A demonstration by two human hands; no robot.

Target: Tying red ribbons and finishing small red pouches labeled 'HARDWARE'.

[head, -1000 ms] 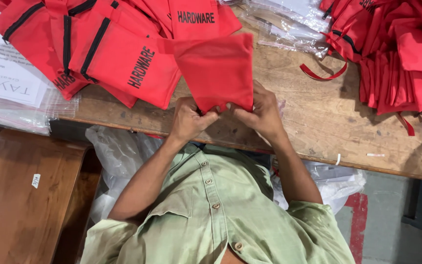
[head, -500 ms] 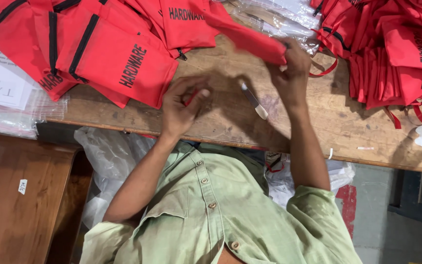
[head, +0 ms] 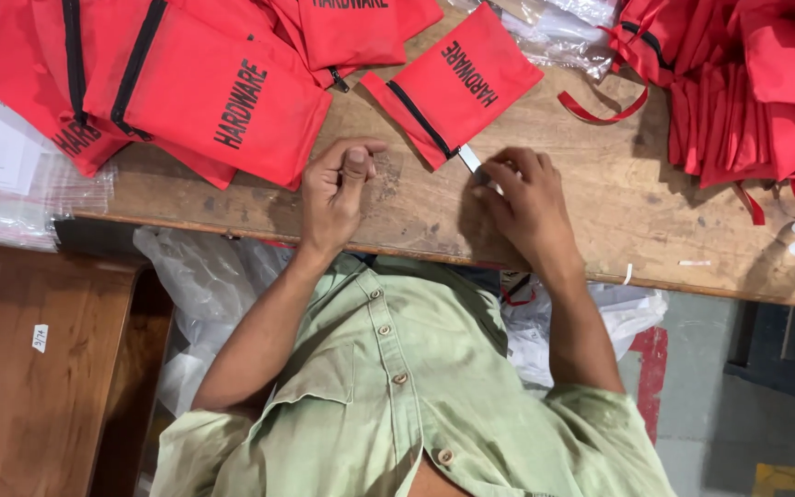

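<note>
Red zip pouch (head: 453,85) lies flat on the wooden desk (head: 618,212), tilted, with its black zip running along its lower left side and black lettering across its face. It sits near the middle of the desk, just beyond the two hands and a little short of the far edge.

In the head view, the right hand (head: 522,198) rests on the desk near the front edge, fingers curled down over a small metal blade (head: 469,158), whose tip pokes out from under the fingers and reaches the pouch's lower corner by the zip end. The hand is closed loosely over the tool rather than spread. The left hand (head: 338,189) rests on the desk close to the front edge, well apart from the pouch; its fingers are folded in with the thumb laid over them, and whether it pinches anything small cannot be told.

A heap of red zip pouches (head: 186,83) of the same kind covers the far left part of the desk, overlapping one another. At the right end of the desk lies a pile of red bags with strap loops (head: 747,83). Clear plastic bags (head: 563,28) lie at the far edge behind the pouch. A stack of papers in clear plastic (head: 2,175) sits at the left end of the desk. The person wears a light green buttoned shirt (head: 397,396). White plastic bags (head: 204,276) hang below the desk's front edge.
</note>
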